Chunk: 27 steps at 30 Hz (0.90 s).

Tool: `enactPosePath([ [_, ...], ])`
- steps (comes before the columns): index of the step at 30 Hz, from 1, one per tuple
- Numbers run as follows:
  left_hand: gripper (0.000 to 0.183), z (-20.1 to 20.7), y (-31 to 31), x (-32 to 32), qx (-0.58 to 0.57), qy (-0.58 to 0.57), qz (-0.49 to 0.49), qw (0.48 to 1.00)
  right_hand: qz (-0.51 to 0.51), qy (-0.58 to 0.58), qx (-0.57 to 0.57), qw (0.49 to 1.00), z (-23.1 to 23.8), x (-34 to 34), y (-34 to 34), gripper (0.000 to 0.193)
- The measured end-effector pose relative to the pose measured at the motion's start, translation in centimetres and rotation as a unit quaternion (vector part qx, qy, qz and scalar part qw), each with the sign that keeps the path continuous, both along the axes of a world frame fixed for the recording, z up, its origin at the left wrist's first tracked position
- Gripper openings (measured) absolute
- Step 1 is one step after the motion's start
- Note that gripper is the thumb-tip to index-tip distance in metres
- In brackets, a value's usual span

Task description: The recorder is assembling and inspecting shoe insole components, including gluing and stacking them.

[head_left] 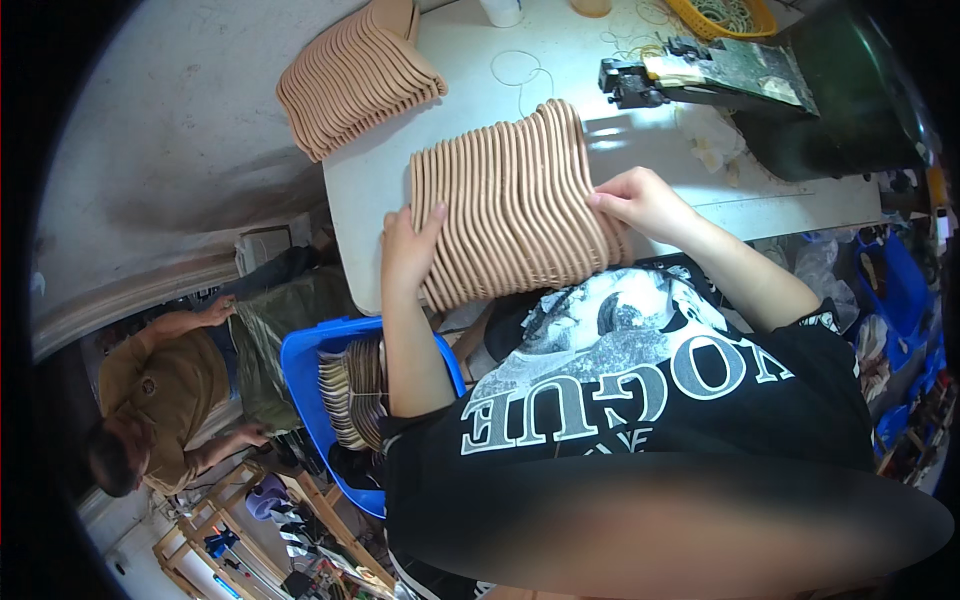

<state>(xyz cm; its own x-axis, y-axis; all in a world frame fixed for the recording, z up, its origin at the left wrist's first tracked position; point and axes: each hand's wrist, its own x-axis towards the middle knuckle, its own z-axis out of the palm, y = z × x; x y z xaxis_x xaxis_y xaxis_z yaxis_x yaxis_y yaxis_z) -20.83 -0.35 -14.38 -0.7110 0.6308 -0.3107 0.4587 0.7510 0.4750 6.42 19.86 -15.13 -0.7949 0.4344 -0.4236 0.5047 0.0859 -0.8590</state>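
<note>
A long row of tan shoe soles (505, 200), packed tightly face to face, lies near the front edge of the white table. My left hand (408, 245) is closed on the left end, its thumb over the top and its fingers down the outer side. At the right end my right hand (640, 203) presses with thumb and fingers, holding the row between both hands. Beyond it to the far left sits a second stack of tan soles (355, 80), which neither hand touches.
A dark green machine (850, 90) with a metal arm reaches over the table (470, 60) at right. Loose rubber bands (520, 70) and a yellow basket (735, 15) lie at the back. A blue bin (310, 380) holding soles stands at left, near another person (165, 390) handling dark green cloth.
</note>
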Motion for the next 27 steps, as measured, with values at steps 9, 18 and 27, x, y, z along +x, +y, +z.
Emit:
enactPosePath([
  [9,0.065,-1.6,2.2,-10.7,0.027,-0.129,0.005,0.991,-0.018,0.064,-0.325,0.943,-1.3,-6.4,-6.6,0.028],
  [18,0.067,0.2,4.0,-8.0,-0.002,-0.221,-0.065,0.973,0.168,-0.031,0.076,0.982,-0.2,-4.2,-5.8,0.049],
  [27,0.072,1.3,9.9,0.3,-0.012,-0.005,-0.285,0.958,0.052,0.118,0.192,0.973,0.5,-4.3,1.2,0.038],
])
